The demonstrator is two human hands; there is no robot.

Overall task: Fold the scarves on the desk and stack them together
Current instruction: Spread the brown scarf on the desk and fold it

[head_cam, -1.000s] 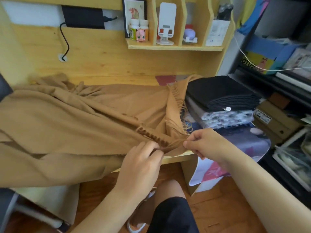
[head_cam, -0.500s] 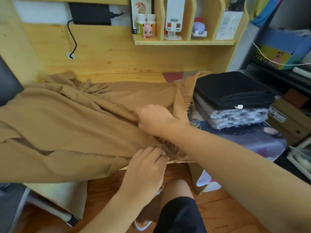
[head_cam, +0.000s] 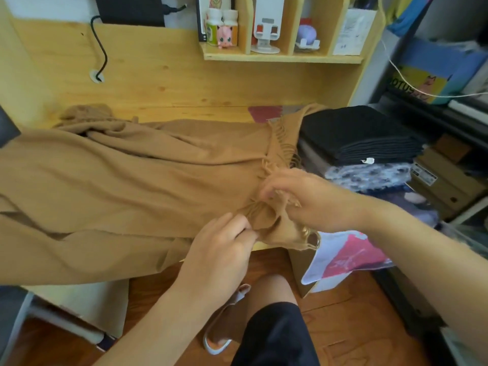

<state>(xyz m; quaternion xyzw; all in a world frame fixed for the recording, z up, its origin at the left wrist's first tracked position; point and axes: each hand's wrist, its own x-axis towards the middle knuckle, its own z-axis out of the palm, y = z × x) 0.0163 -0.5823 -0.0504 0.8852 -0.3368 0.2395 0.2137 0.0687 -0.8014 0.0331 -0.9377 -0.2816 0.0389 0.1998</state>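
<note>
Desk (head_cam: 184, 112): I see pale wood with a back panel, its top mostly covered by cloth.

Scarf (head_cam: 126, 186): A camel-brown scarf lies unfolded and wrinkled across the desk, long axis running left to right. Its left end bunches near the back panel, its near edge hangs over the front of the desk, and the fringed end points right, toward the stack.

Stack (head_cam: 364, 151): At the desk's right end I see folded scarves piled together, a black one on top of a blue-and-white patterned one, just beside the brown fringe.

Shelf (head_cam: 282, 58): Above the desk, compartments hold two small bottles, a pink figure (head_cam: 225, 37) and a white stand (head_cam: 266, 27).

Left hand (head_cam: 219, 257): My view has it reaching up from the bottom centre, palm down, fingers curled. Thumb and fingers pinch the scarf's near corner at the desk's front edge, clamped on the cloth.

Right hand (head_cam: 314, 199): It comes in from the right, forearm crossing the lower right, knuckles up, slightly blurred. Its curled fingers are closed on the fringed edge just behind the left hand; the two hands are near but not touching.

Fringe (head_cam: 282, 143): Tassels trail from the back of the desk to the right hand, and a few loops hang off the front edge.
</note>
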